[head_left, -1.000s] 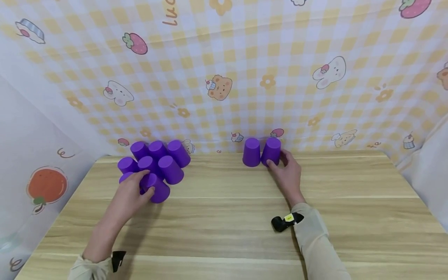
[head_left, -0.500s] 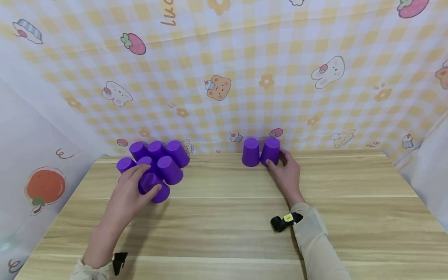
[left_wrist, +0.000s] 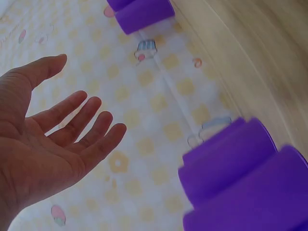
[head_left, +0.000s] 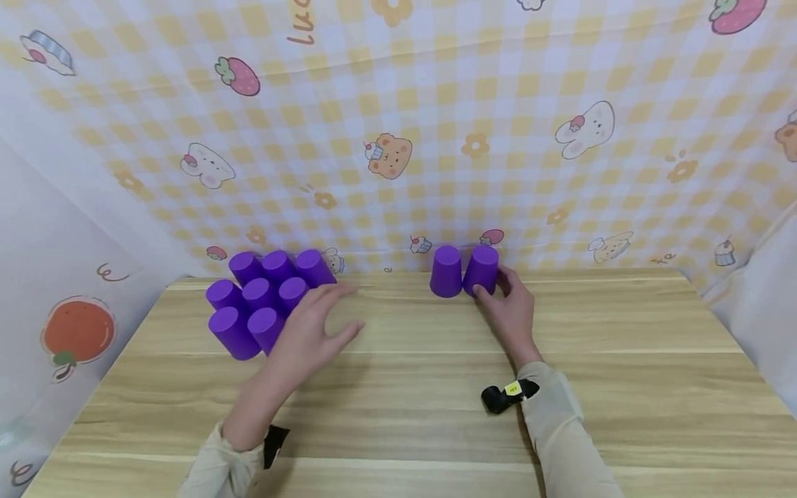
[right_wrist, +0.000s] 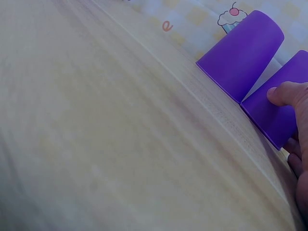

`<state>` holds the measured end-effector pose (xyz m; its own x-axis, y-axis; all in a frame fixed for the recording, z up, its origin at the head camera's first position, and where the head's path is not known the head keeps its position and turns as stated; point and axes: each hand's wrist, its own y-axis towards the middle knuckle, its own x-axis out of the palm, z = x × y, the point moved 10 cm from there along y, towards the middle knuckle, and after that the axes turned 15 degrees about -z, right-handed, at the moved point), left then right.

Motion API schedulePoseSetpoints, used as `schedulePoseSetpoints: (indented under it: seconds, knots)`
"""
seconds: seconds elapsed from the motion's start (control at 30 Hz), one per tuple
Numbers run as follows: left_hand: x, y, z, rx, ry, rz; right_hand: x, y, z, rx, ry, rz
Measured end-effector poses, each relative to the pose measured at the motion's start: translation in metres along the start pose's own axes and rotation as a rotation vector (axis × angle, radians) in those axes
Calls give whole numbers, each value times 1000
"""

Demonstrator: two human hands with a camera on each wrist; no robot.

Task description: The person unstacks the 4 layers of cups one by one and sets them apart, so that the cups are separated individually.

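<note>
My left hand (head_left: 305,335) hovers in front of the cluster of purple cups at the left, fingers spread and holding nothing; in the left wrist view its palm (left_wrist: 43,149) shows bare. Several upside-down purple cups (head_left: 230,332) stand there in rows, and the hand hides part of the nearer right ones. Toward the back, right of the middle, two more upside-down cups stand side by side. My right hand (head_left: 512,311) grips the right cup (head_left: 482,266) of this pair, thumb on its near side. The left cup (head_left: 446,271) stands free, rims meeting at the base in the right wrist view.
The wooden table (head_left: 398,422) reaches back to a yellow checked cloth wall (head_left: 429,200) with cartoon prints. White cloth hangs at both sides. A black wrist camera (head_left: 498,398) sits at the right sleeve.
My left hand has come off the front cup of the left cluster and moved right, fingers opening. The right hand stays on its cup.
</note>
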<state>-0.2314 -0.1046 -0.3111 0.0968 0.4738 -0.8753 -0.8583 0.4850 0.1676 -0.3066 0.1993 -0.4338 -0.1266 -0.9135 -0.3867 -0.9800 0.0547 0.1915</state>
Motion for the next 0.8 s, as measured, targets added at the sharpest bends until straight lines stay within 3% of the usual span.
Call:
schedulePoseSetpoints:
  seconds: [0.13, 0.33, 0.53, 0.8]
  knots:
    - [14, 24, 7, 12, -38, -49, 1, 0, 1, 6, -7, -1]
    - [37, 67, 15, 17, -230, -97, 0, 1, 2, 7, -10, 0]
    - [53, 108, 32, 33, -206, -121, -2, 1, 2, 5, -2, 1]
    - [74, 134, 21, -28, -274, -135, 0, 2, 2, 4, 24, -4]
